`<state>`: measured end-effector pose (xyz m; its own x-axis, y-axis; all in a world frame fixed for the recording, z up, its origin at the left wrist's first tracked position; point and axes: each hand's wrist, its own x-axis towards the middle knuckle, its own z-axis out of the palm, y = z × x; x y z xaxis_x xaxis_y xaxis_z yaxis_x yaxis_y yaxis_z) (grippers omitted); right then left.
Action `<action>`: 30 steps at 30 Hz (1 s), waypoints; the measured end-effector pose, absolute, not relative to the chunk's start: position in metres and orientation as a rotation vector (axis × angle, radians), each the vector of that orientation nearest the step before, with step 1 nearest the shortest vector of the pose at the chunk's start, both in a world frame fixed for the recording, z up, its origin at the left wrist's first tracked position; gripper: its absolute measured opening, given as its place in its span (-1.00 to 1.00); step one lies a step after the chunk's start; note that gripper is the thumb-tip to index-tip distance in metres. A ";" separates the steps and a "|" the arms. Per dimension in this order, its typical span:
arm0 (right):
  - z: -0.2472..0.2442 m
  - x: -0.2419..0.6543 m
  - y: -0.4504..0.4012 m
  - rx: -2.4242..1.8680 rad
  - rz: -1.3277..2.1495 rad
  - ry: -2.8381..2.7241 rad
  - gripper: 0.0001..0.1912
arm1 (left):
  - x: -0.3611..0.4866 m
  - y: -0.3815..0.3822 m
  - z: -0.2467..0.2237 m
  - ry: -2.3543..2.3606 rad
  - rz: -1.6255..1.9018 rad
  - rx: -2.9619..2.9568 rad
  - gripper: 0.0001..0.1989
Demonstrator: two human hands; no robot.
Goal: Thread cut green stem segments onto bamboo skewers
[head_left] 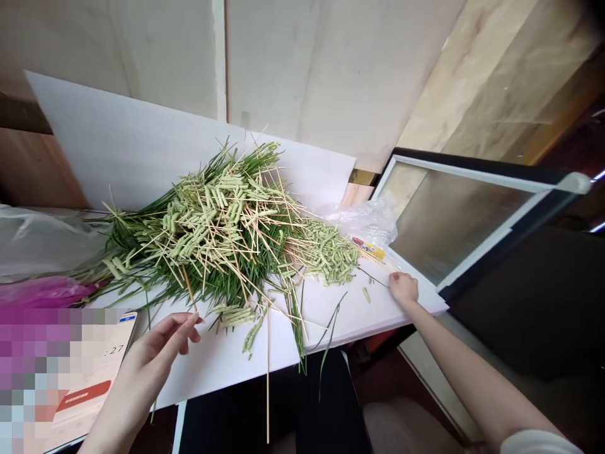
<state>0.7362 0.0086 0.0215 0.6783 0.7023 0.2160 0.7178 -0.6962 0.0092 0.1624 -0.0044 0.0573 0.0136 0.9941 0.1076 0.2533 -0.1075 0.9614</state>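
Note:
My left hand (pixel 163 347) is at the front left of the table with thumb and fingertips pinched together. A thin bamboo skewer (pixel 190 291) rises from those fingertips toward the heap. My right hand (pixel 404 287) is closed at the table's right side, by the ends of several loose skewers (pixel 366 250); what its fingers hold is hidden. Between my hands lies a big heap of long green stalks (pixel 255 261), topped with skewers threaded with cut green bean pieces (pixel 222 195). Loose cut bean pieces (pixel 331 252) are piled to its right. One bare skewer (pixel 268 378) sticks out past the front edge.
A phone (pixel 101 384) stands at the lower left, partly pixelated, near a purple plastic bag (pixel 47 293). Clear plastic wrapping (pixel 366 217) and a yellow packet (pixel 373 250) lie behind the bean pile. A white-framed glass panel (pixel 454 214) stands at right; a white board (pixel 118 139) leans behind.

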 end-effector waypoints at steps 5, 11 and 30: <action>0.017 0.758 0.031 -2.784 -0.274 -1.322 -0.71 | 0.162 -0.006 0.060 1.356 1.142 1.515 -0.58; 0.013 0.764 0.048 -2.789 -0.284 -1.429 -0.72 | 0.162 -0.007 0.060 1.376 1.153 1.536 -0.55; 0.019 0.776 0.056 -2.872 -0.214 -1.509 -0.70 | 0.133 0.013 0.037 1.459 0.978 1.717 -0.49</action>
